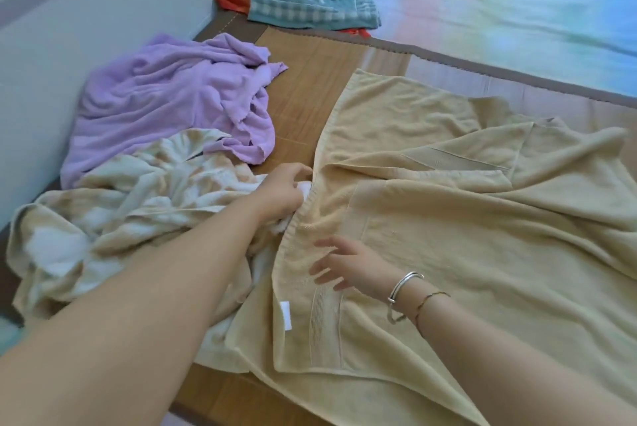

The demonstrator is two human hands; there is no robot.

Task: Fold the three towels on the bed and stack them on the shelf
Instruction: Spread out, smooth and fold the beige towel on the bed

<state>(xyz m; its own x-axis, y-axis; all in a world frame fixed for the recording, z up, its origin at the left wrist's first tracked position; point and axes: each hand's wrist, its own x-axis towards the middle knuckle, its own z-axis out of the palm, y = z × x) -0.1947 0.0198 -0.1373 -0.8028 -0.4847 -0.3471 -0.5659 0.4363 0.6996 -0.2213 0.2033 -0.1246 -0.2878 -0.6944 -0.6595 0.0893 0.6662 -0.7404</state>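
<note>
Towels lie in three heaps on the bed (296,87): a purple towel (165,101) bunched far left by the wall, a cream-and-white patterned towel (120,205) crumpled nearer on the left, and a big beige towel (465,218) spread, still rumpled, across the middle and right. The beige towel's hemmed short edge runs from near to far just beside both hands, so its long axis stretches away to the right.

The left hand (282,191) sits at the far part of that edge, fingers curled onto cloth where the beige and patterned towels meet; which of the two it grips I cannot tell for sure. The right hand (348,265) is nearer, fingers spread and loose on or just over the beige towel inside the hem, holding nothing.

With both hands at one short edge, the likely first fold carries it rightward over the length. No shelf is in view.
</note>
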